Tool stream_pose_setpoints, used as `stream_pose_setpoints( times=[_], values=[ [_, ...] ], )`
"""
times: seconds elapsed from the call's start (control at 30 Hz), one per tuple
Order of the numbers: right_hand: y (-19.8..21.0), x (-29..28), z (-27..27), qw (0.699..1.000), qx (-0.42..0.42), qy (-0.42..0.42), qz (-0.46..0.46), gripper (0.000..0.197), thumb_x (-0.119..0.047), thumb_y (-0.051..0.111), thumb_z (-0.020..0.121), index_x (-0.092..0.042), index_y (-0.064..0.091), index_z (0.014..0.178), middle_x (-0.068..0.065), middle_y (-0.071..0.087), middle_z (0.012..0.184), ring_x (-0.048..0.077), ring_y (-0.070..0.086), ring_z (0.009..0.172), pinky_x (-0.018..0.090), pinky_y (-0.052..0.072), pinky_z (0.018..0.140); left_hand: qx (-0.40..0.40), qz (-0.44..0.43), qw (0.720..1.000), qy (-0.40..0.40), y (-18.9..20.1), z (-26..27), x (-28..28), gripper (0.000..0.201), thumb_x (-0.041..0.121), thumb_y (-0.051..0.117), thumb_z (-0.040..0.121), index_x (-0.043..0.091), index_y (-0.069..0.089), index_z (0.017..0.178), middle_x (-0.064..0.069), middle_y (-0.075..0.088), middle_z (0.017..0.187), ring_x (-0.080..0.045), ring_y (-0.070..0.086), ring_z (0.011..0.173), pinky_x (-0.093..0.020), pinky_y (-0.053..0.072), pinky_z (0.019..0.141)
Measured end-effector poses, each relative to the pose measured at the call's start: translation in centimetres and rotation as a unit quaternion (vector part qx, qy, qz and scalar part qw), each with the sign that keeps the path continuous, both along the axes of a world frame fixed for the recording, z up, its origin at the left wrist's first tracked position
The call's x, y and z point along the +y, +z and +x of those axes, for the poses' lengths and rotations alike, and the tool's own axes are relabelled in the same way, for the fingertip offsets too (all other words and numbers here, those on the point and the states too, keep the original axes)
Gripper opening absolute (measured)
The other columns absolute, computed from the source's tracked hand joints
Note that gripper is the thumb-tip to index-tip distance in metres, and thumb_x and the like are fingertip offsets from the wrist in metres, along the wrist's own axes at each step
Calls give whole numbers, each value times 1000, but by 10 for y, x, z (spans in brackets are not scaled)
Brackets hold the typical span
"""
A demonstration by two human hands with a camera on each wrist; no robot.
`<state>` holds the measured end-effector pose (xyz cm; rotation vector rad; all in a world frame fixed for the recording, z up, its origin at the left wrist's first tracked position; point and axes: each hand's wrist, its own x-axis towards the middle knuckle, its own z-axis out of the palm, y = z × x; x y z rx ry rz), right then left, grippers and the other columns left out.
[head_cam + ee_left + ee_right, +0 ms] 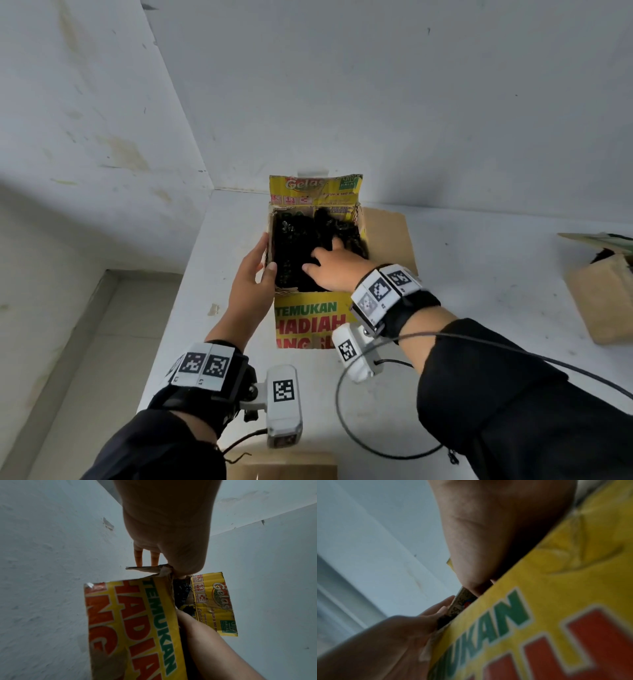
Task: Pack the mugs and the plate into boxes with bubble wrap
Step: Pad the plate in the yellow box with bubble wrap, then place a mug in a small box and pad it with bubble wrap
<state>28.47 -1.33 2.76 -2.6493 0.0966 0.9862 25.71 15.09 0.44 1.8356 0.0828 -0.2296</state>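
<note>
A white table (479, 274) bears a yellow box (308, 322), a brown box (603, 301) and a black cable (342, 421)

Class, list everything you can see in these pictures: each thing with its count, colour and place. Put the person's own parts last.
Printed box: one, yellow with red and green lettering, open, on the white surface.
Black bubble wrap: one mass, black, inside the printed box.
Plain box: one, brown, at the right edge, partly cut off.
Cardboard sheet: one, brown, flat behind the printed box.
Cable: one, black, looped on the surface.
Left hand: holds the box's left wall.
Right hand: presses on the wrap inside.
</note>
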Motion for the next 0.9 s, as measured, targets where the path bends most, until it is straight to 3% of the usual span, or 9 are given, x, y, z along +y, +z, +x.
stream_pose_setpoints(
  times=[0.07, 0.2, 0.3, 0.37, 0.43, 0.5, 0.63, 0.77, 0.9],
  values=[
    [11, 0, -13, 996, -70, 46, 7, 51, -44, 40, 96, -20, 36, 141, 13, 11, 155, 35, 23, 139, 45, 35, 107, 10, 9, 1000, -7, 5, 1, 3, 49, 18, 44, 99, 37, 35, 143, 4, 40, 147, -17, 38, 134, -39, 37, 107],
    [30, -13, -43, 932, -350, 48, 82, 26, -25, 52, 91, -19, 60, 115, 1, 54, 119, 15, 54, 92, 27, 46, 73, 47, 18, 999, 7, 17, 4, 10, 56, 24, 56, 94, 30, 33, 144, -2, 32, 151, -16, 33, 131, -26, 37, 92],
    [28, -41, -56, 880, -472, -25, 42, 29, -15, 62, 81, -17, 64, 110, 7, 56, 117, 25, 50, 110, 39, 43, 92, 122, 19, 992, 23, 18, 7, 21, 74, 35, 65, 87, 27, 24, 148, -8, 29, 152, -22, 35, 133, -29, 36, 90],
    [20, -61, -61, 892, -436, -118, 25, 44, -14, 63, 80, -20, 55, 123, 16, 44, 133, 33, 42, 123, 46, 41, 99, 170, 16, 985, 27, 17, 9, 27, 82, 43, 66, 84, 27, 20, 149, -12, 39, 145, -27, 44, 126, -37, 39, 91],
    [20, -77, -62, 909, -317, -256, 91, 58, -17, 59, 84, -31, 37, 136, 17, 29, 142, 29, 49, 113, 32, 45, 87, 180, -5, 982, 47, 16, 9, 30, 78, 49, 62, 84, 24, 24, 147, -11, 50, 134, -26, 53, 112, -38, 45, 85],
    [23, -87, -59, 873, -244, -369, 203, 65, -18, 59, 88, -33, 26, 141, 13, 39, 133, 22, 52, 98, 26, 39, 77, 165, -30, 981, 98, 18, 12, 33, 67, 55, 56, 86, 20, 36, 141, -10, 55, 126, -26, 57, 106, -33, 43, 73],
    [28, -91, -52, 794, -314, -423, 302, 61, -12, 59, 88, -19, 29, 142, -2, 54, 90, 14, 55, 86, 22, 39, 69, 96, -81, 976, 180, 39, 13, 39, 37, 45, 39, 97, 17, 58, 111, -4, 61, 89, -16, 52, 73, -28, 36, 63],
    [34, -72, -54, 842, -379, -285, 259, 34, -18, 60, 89, -19, 49, 121, -6, 55, 84, 5, 53, 72, 12, 40, 61, 43, -80, 990, 107, 57, 7, 36, 43, 36, 32, 101, 13, 69, 100, -1, 66, 81, -17, 56, 67, -31, 40, 68],
    [32, -52, -52, 884, -378, -145, 234, 28, -30, 55, 92, -19, 55, 117, -6, 58, 98, 9, 57, 88, 17, 43, 74, -9, -2, 1000, -10, 52, 5, 21, 36, 30, 37, 101, 26, 72, 93, 5, 68, 105, -15, 60, 90, -34, 45, 80]
  ],
)
